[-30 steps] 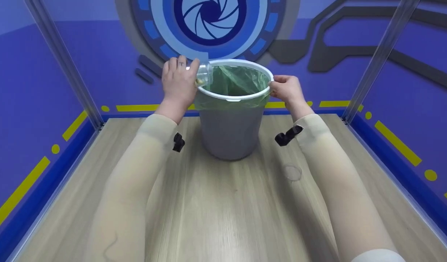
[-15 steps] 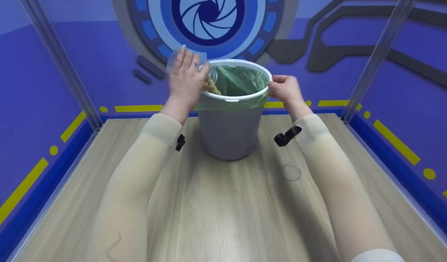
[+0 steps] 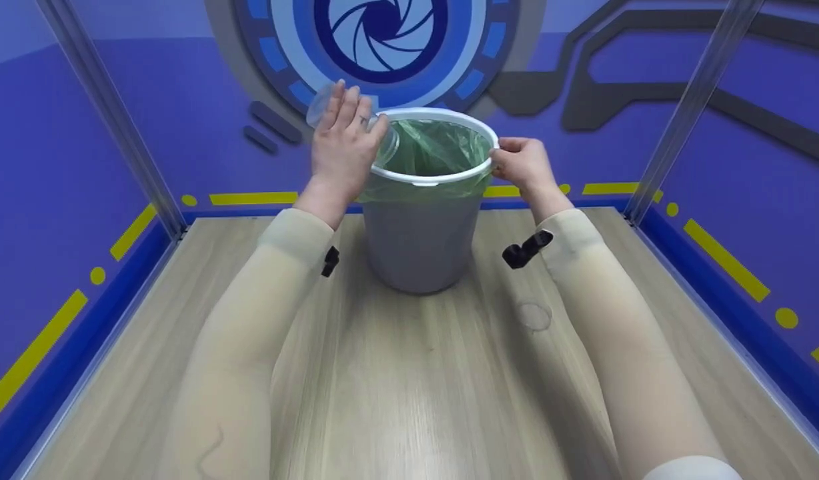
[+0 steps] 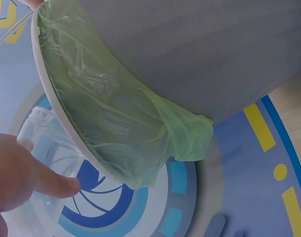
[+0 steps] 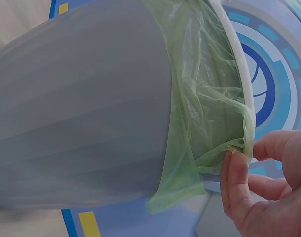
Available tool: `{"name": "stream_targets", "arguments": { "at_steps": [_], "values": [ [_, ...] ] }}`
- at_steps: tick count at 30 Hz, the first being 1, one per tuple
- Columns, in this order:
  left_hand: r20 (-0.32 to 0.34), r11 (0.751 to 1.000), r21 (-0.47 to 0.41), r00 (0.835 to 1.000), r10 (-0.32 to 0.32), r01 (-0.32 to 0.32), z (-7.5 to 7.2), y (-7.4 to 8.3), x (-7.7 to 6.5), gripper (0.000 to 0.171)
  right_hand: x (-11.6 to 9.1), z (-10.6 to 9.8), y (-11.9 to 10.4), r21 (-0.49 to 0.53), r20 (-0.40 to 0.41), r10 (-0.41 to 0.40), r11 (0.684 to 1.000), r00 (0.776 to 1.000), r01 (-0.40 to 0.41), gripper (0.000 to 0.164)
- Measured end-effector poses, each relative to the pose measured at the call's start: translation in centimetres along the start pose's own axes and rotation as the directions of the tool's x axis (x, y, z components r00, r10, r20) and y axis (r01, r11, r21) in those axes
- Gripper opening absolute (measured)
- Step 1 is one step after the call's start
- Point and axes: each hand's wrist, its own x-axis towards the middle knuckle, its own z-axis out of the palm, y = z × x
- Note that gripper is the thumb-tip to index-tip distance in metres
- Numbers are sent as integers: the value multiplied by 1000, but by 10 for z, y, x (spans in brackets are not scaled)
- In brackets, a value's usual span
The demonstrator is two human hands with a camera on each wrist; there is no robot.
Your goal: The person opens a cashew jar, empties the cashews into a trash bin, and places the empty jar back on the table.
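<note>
A clear plastic jar [image 4: 42, 136] is held by my left hand [image 3: 343, 150], tilted with its mouth over the left edge of a grey trash can [image 3: 423, 240]. No contents show in the jar now. The can has a white rim [image 3: 428, 180] and a green bag [image 3: 443, 143] lining it, folded over the outside. On the can's right side my right hand [image 3: 526, 163] pinches the rim and the bag, thumb and fingers on either side, as the right wrist view [image 5: 269, 187] confirms. The bottom of the can's inside is hidden.
A clear round lid [image 3: 535, 316] lies on the wooden table [image 3: 409, 373], right of the can and near the right forearm. Blue printed panels [image 3: 183, 120] stand behind and on both sides, with metal posts at the corners.
My left hand has raised and tipped the jar further toward the can. Yellowish pieces slid out of its mouth into the can and are gone from view. The right hand stays put.
</note>
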Motion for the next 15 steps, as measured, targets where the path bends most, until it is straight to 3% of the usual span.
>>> {"name": "stream_targets", "arguments": {
  "at_steps": [9, 15],
  "values": [
    [-41, 1000, 4, 999, -27, 27, 4, 0, -2, 47, 1, 1, 2, 7, 3, -20, 1000, 1000, 20, 50],
    [-9, 999, -10, 999, -41, 41, 3, 0, -2, 50, 1, 0, 2, -1, -1, -21, 1000, 1000, 21, 51]
  ]
}}
